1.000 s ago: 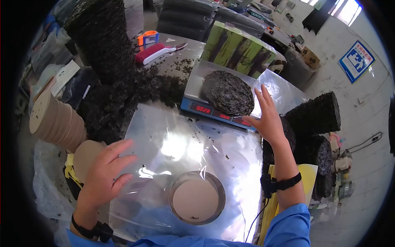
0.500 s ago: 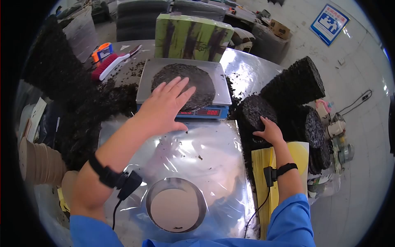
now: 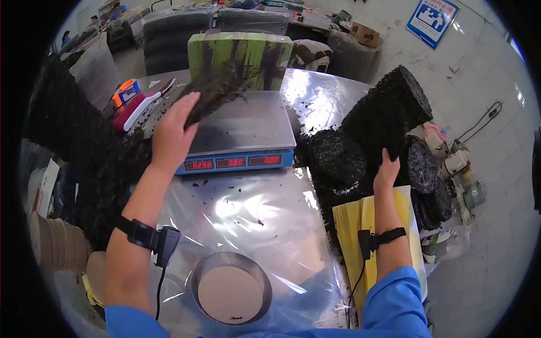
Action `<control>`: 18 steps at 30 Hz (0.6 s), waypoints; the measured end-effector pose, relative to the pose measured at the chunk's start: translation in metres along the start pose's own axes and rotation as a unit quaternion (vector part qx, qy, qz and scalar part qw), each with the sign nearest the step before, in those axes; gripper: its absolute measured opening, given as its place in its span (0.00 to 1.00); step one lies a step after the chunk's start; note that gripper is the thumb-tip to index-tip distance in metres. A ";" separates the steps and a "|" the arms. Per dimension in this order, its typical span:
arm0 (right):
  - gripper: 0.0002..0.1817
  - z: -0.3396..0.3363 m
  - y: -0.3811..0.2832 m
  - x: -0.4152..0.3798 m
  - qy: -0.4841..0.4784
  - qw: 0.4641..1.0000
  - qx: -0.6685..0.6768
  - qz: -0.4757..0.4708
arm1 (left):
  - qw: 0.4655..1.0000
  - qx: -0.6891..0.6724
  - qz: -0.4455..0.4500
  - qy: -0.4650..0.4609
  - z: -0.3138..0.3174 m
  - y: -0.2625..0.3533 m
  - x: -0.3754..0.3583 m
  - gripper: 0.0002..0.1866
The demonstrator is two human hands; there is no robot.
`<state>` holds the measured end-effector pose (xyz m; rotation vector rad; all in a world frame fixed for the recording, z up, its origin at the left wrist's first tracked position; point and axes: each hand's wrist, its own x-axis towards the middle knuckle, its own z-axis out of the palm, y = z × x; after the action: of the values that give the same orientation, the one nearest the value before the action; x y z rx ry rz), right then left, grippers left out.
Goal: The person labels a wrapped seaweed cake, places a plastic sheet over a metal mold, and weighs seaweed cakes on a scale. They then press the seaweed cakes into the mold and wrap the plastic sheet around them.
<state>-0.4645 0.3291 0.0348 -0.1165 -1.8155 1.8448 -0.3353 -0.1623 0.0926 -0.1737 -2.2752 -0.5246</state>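
Observation:
My left hand (image 3: 173, 132) grips a round cake of dark dried seaweed (image 3: 217, 96) by its near left edge. The cake is tilted and raised over the steel pan of a blue digital scale (image 3: 234, 163), smeared by motion. On the right, my right hand (image 3: 386, 172) has its fingers on the lower edge of another dark seaweed cake (image 3: 375, 127), which is tipped up; most fingers are hidden behind it. Beside it lies a pile of seaweed cakes (image 3: 338, 160). A round metal ring (image 3: 267, 298) with a pale disc (image 3: 231, 296) inside sits nearest me.
Clear plastic sheeting (image 3: 253, 225) covers the near table. A red brush (image 3: 132, 110) and orange tape dispenser (image 3: 125, 93) lie back left. Behind the scale stands a green block (image 3: 242, 50). Yellow sheets (image 3: 352, 225) and more seaweed stacks (image 3: 414, 93) are right; pale discs (image 3: 59, 242) left.
The seaweed cake that lay on the scale is now lifted and tilted in my left hand, moved left. My right hand has moved right and tipped up a cake from the pile.

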 end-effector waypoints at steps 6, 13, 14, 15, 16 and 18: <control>0.21 0.044 -0.049 -0.052 -0.142 0.933 0.282 0.174 | 0.980 -0.103 -0.119 0.120 -0.011 0.000 -0.004 0.23; 0.22 0.097 -0.070 -0.094 -0.217 0.913 0.269 0.216 | 0.954 -0.174 -0.134 0.205 -0.035 0.002 -0.010 0.19; 0.22 0.101 -0.078 -0.099 -0.214 0.917 0.269 0.202 | 0.953 -0.166 -0.132 0.219 -0.037 0.002 -0.010 0.19; 0.22 0.105 -0.079 -0.103 -0.211 0.920 0.269 0.189 | 0.945 -0.199 -0.137 0.219 -0.043 0.001 -0.011 0.20; 0.22 0.101 -0.071 -0.098 -0.233 0.913 0.277 0.187 | 0.938 -0.217 -0.151 0.223 -0.051 0.001 -0.011 0.20; 0.22 0.099 -0.079 -0.102 -0.248 0.909 0.289 0.168 | 0.907 -0.256 -0.203 0.264 -0.068 0.008 -0.010 0.20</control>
<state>-0.3953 0.1920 0.0869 0.3068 -1.5139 2.7874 -0.2812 -0.1836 0.1291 0.1771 -1.5995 -1.2255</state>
